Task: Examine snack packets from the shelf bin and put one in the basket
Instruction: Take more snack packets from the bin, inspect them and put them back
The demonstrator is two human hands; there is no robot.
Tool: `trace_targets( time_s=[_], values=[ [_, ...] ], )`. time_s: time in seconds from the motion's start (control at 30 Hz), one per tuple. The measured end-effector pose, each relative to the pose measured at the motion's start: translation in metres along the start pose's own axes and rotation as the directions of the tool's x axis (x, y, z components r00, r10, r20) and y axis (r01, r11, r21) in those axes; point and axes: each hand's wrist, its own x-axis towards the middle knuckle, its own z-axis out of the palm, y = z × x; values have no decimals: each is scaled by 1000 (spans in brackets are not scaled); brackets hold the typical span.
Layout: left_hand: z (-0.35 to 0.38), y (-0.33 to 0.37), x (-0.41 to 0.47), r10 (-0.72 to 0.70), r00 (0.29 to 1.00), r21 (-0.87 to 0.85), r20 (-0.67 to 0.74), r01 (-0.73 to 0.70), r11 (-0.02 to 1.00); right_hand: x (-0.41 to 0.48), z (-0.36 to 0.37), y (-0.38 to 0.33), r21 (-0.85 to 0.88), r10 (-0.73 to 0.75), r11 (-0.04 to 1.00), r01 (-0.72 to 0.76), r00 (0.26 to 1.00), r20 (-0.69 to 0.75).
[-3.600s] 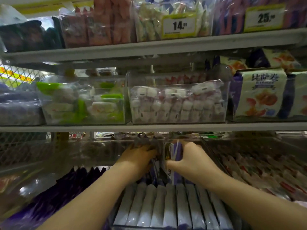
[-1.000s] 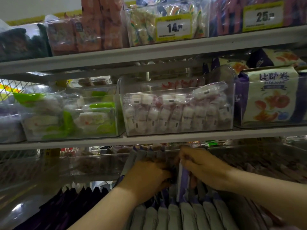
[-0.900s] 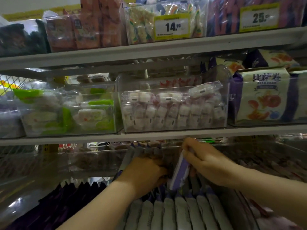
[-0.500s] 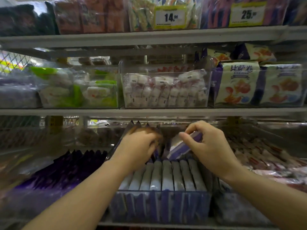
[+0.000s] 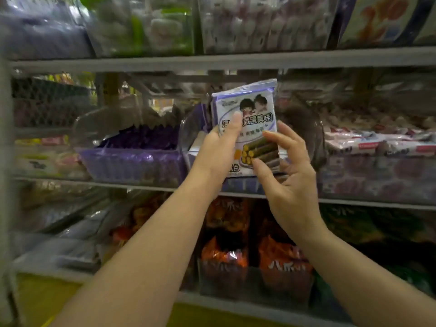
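A white-and-purple snack packet, printed with dark filled rolls, is held upright in front of the middle shelf, its front facing me. My left hand grips its left edge, thumb across the front. My right hand holds its lower right corner with spread fingers. Behind the packet stands the clear shelf bin it came from, mostly hidden by the packet and my hands. No basket is in view.
A clear bin of purple packets sits to the left, and pink-and-white packets lie to the right. Orange bags fill the shelf below. A grey shelf edge runs above. A yellow base lies at the bottom.
Both hands have pulled one packet out of the bin and lifted it upright toward me. The view has dropped lower, showing the shelf of orange bags beneath.
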Motion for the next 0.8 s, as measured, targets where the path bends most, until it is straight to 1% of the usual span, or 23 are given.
trace_targets(
  time_s=[0.1, 0.17, 0.23, 0.3, 0.33, 0.43, 0.5, 0.57, 0.67, 0.73, 0.8],
  values=[
    [-11, -16, -16, 77, 997, 107, -22, -75, 991, -20, 7, 8, 142, 124, 982, -127, 992, 33],
    [-19, -30, -25, 94, 996, 171, -2, -92, 981, -29, 8, 15, 156, 244, 957, -244, 970, 24],
    [-26, -45, -33, 86, 996, 236, 25, -90, 968, -32, 5, 23, 187, 376, 910, -369, 927, -1],
    [-29, -61, -41, 63, 996, 224, 66, -76, 972, -33, 3, 28, 276, 485, 839, -470, 875, 16],
    [-30, -70, -45, 42, 995, 200, 92, -60, 978, -34, 2, 31, 312, 514, 809, -498, 857, 36],
    [-28, -92, -53, -18, 989, 143, 147, -3, 990, -39, 2, 38, 438, 569, 719, -540, 819, 75],
    [-26, -102, -54, -47, 984, 126, 174, 25, 992, -43, 2, 43, 493, 608, 664, -563, 790, 82],
    [-25, -109, -53, -41, 986, 127, 161, 21, 992, -46, 3, 48, 530, 626, 632, -565, 776, 80],
    [-25, -113, -52, -12, 996, 125, 83, 2, 992, -49, 3, 53, 544, 619, 626, -559, 780, 89],
    [-26, -113, -52, 14, 999, 71, 48, -18, 997, -52, 3, 56, 530, 590, 644, -552, 799, 115],
    [-27, -111, -52, 25, 999, 22, 42, -26, 999, -53, 4, 57, 543, 573, 641, -542, 809, 130]
  ],
)
